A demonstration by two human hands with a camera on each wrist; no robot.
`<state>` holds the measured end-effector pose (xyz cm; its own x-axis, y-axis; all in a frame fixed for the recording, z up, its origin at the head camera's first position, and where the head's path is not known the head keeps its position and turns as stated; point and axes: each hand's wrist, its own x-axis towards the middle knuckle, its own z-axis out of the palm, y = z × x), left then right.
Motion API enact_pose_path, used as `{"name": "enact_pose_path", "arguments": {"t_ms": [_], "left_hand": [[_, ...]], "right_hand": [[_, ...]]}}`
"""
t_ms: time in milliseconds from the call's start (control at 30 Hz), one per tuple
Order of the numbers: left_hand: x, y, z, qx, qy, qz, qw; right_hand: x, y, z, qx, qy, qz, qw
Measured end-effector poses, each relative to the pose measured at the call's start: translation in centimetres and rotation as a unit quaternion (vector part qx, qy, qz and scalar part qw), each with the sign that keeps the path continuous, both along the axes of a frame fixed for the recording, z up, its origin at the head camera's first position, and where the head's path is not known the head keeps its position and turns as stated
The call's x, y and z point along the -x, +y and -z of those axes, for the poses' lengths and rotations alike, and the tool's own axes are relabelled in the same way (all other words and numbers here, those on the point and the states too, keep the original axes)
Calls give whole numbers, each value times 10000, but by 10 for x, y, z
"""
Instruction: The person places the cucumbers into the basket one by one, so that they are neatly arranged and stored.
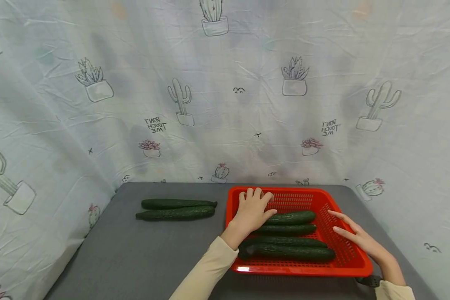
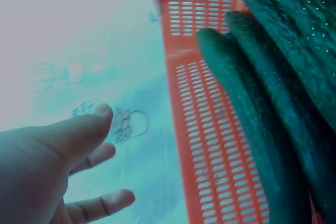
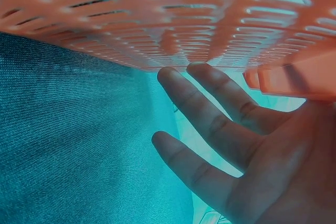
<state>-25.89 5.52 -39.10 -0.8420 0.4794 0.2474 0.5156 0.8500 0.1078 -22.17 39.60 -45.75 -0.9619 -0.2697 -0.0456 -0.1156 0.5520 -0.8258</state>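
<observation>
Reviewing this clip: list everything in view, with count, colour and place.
Loose cucumbers: 2, dark green, on the table's left side
Basket cucumbers: at least 4, dark green, inside the basket
Basket: 1, red, on the table's right side
Table: 1, grey, under the basket
Backdrop: plant-printed, pale, behind and beside the table
Sleeves: 2, cream, on the forearms
Band: 1, dark, at the right wrist
Left hand: 1, bare, over the basket's left side
Right hand: 1, bare, at the basket's right side

The basket (image 1: pixel 303 271) is glossy plastic, the cucumbers (image 1: pixel 292 252) rough.
</observation>
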Motion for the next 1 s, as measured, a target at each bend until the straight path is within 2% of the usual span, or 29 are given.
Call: {"name": "enact_pose_path", "arguments": {"t_ms": [233,500,600,767,867,1000], "left_hand": [[-8,-29,-3,-586,50,41,9983],[-16,-60,-5,-1215,-37,94,9925],[-15,-74,-3,-1493,-57,121,9887],[-17,-97,0,-2160,-221,139,9760],[-17,-109,5,-2399,-184,27,9706],[-12,-124,16,-2496,-173,-209,9680]], "right_hand": [[1,0,3,-17,67,11,10000],[0,1,2,-59,73,64,9999],[0,1,2,-41,39,74,10000],[0,0,2,-43,84,65,9999],[0,1,2,-72,119,75,9999],[-1,0,2,-87,98,108,9999]]}}
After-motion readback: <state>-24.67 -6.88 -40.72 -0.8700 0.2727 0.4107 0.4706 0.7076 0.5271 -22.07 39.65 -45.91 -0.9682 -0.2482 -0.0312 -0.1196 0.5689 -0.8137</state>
